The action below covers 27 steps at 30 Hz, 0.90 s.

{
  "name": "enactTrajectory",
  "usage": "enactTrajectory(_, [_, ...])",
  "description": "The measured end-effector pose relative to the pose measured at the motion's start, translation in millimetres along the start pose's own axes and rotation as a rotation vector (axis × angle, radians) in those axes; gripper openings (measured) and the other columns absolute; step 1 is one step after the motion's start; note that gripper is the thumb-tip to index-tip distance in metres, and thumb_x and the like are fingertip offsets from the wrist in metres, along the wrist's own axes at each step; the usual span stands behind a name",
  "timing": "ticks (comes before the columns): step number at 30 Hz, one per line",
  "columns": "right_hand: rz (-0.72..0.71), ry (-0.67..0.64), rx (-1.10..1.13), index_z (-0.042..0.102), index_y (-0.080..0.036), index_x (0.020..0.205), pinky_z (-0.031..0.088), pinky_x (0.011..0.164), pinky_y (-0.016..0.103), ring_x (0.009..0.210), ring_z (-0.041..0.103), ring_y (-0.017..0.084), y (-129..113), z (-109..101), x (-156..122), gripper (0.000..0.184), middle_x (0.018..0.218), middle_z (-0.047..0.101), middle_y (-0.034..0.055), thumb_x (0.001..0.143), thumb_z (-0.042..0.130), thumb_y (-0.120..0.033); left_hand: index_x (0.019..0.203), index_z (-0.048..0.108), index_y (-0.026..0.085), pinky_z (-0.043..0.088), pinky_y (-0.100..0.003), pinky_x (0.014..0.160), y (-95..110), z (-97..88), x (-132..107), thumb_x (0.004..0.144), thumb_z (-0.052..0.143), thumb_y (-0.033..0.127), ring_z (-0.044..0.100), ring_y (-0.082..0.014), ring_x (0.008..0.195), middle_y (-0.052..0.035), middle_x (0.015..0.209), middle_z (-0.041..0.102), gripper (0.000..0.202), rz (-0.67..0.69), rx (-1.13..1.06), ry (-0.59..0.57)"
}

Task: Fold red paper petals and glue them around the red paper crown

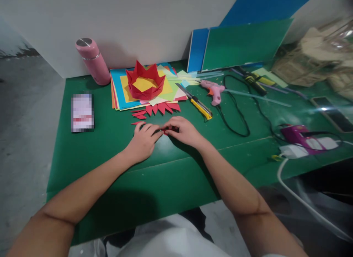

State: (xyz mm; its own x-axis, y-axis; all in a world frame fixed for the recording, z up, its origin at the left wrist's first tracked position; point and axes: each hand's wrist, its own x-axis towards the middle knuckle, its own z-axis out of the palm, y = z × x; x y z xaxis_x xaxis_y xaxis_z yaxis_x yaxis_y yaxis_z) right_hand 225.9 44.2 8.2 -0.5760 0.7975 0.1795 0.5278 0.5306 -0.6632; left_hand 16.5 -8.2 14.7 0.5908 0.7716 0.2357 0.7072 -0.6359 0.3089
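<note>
Red paper [166, 132] is pinched where both inward-angled hands [142, 143] meet.

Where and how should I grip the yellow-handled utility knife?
I'd likely grip the utility knife by its yellow handle, coming from the near right with the right hand, once it sets down the small red piece. The knife lies diagonally, handle end toward that side, its blade pointing away, leftward.

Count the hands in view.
2: the left hand and the right hand, fingertips close together at a small piece of red paper, over the green table.
</note>
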Motion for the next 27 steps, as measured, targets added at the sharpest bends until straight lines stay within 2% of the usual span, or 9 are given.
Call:
enactTrajectory(1, [0.028,0.009,0.032,0.070,-0.022,0.082,0.040,0.073,0.033,0.074,0.054,0.017,-1.7,0.4,0.0,0.003,0.070,0.060,0.0004,0.081,0.067,-0.022,0.116,0.062,0.020,0.033,-0.049,0.102,-0.6,0.3,0.7,0.082,0.042,0.006,0.055,-0.0255,0.110,-0.0105,0.119,0.063,0.042,-0.020,-0.056,0.018])
enactTrajectory(3, [0.115,0.052,0.151,0.068,-0.021,0.075,0.040,0.066,0.030,0.067,0.052,0.014,-6.2,1.9,-0.3,0.007,0.068,0.060,-0.0004,0.080,0.067,-0.026,0.111,0.061,0.019,0.038,-0.045,0.097,-1.3,1.3,2.3,0.085,0.044,0.012,0.057,-0.0229,0.105,-0.0098,0.115,0.064,0.032,-0.100,-0.205,0.081])
enactTrajectory(6, [0.261,0.117,0.496,0.063,-0.019,0.078,0.040,0.058,0.027,0.059,0.050,0.011,-14.3,5.6,-0.8,0.018,0.069,0.061,-0.0007,0.077,0.070,-0.037,0.108,0.057,0.016,0.047,-0.033,0.078,-0.2,3.3,4.7,0.085,0.055,0.028,0.060,-0.0157,0.080,-0.0082,0.103,0.065,0.025,-0.306,-0.515,0.181])
enactTrajectory(8, [0.308,0.123,0.694,0.060,-0.019,0.079,0.042,0.056,0.026,0.057,0.051,0.010,-19.7,8.5,-0.6,0.027,0.069,0.061,-0.0015,0.073,0.073,-0.042,0.099,0.057,0.016,0.045,-0.026,0.062,1.7,3.8,6.0,0.083,0.059,0.036,0.054,-0.0114,0.064,-0.0043,0.089,0.064,0.026,-0.421,-0.704,0.183])
enactTrajectory(10, [0.324,0.118,0.792,0.057,-0.020,0.078,0.041,0.053,0.024,0.054,0.049,0.008,-24.4,11.3,0.0,0.032,0.067,0.059,-0.0031,0.070,0.076,-0.045,0.088,0.058,0.017,0.041,-0.022,0.055,3.9,3.1,7.0,0.083,0.058,0.039,0.050,-0.0099,0.058,-0.0006,0.075,0.061,0.023,-0.475,-0.820,0.148])
enactTrajectory(14, [0.332,0.098,0.857,0.055,-0.020,0.077,0.038,0.046,0.022,0.049,0.045,0.006,-29.7,15.4,0.8,0.036,0.064,0.056,-0.0051,0.070,0.076,-0.048,0.074,0.054,0.017,0.038,-0.021,0.051,6.2,1.0,7.8,0.082,0.058,0.040,0.047,-0.0081,0.052,0.0018,0.064,0.057,0.025,-0.525,-0.918,0.137])
enactTrajectory(18, [0.319,0.114,0.861,0.055,-0.020,0.074,0.041,0.050,0.022,0.053,0.049,0.007,-31.1,16.9,0.0,0.036,0.064,0.057,-0.0046,0.069,0.077,-0.048,0.069,0.051,0.017,0.036,-0.020,0.048,4.7,1.8,8.1,0.079,0.062,0.039,0.046,-0.0072,0.049,0.0032,0.059,0.053,0.026,-0.557,-0.939,0.161])
enactTrajectory(27, [0.354,0.071,0.929,0.054,-0.021,0.081,0.042,0.046,0.022,0.050,0.053,0.008,-32.2,18.9,-0.8,0.036,0.061,0.063,-0.0039,0.071,0.076,-0.048,0.079,0.055,0.017,0.040,-0.018,0.043,5.0,0.5,10.1,0.080,0.062,0.045,0.049,-0.0064,0.044,0.0038,0.056,0.055,0.029,-0.570,-1.162,0.082])
